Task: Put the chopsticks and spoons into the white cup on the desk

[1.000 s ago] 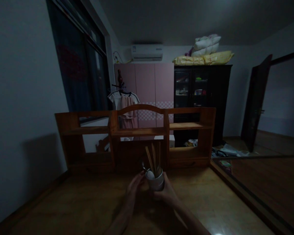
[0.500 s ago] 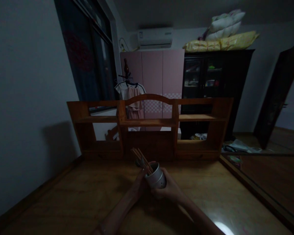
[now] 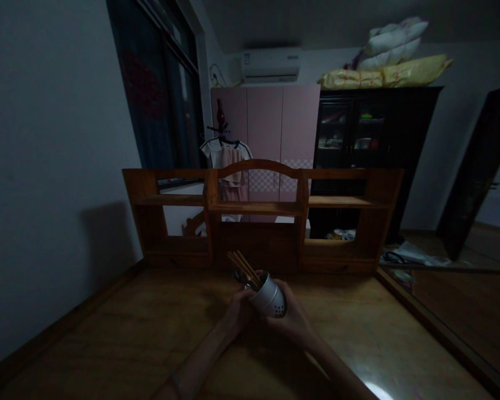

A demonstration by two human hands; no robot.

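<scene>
A grey metal utensil holder [image 3: 270, 299] with small holes near its base is tilted, its mouth toward the upper left. Several wooden chopsticks [image 3: 242, 265] stick out of the mouth, beside what look like metal spoons [image 3: 237, 276], dim and partly hidden. My right hand [image 3: 295, 318] is closed around the holder's right side and lower part. At the mouth's left edge, my left hand [image 3: 238, 310] is closed against the holder, close to the chopsticks and spoons; some of its fingers are hidden behind. Both hands are above the wooden tabletop [image 3: 150, 328].
A wooden shelf unit [image 3: 256, 208] with compartments stands along the far edge of the tabletop. The wall [image 3: 45, 166] closes off the left side. A raised wooden edge [image 3: 425, 322] runs along the right. Beyond are a pink wardrobe [image 3: 264, 122] and a dark cabinet [image 3: 400, 139].
The holder has tipped further over, so more of its perforated lower side shows. Both hands stay on it. The whole view has shifted slightly, with the room appearing further right.
</scene>
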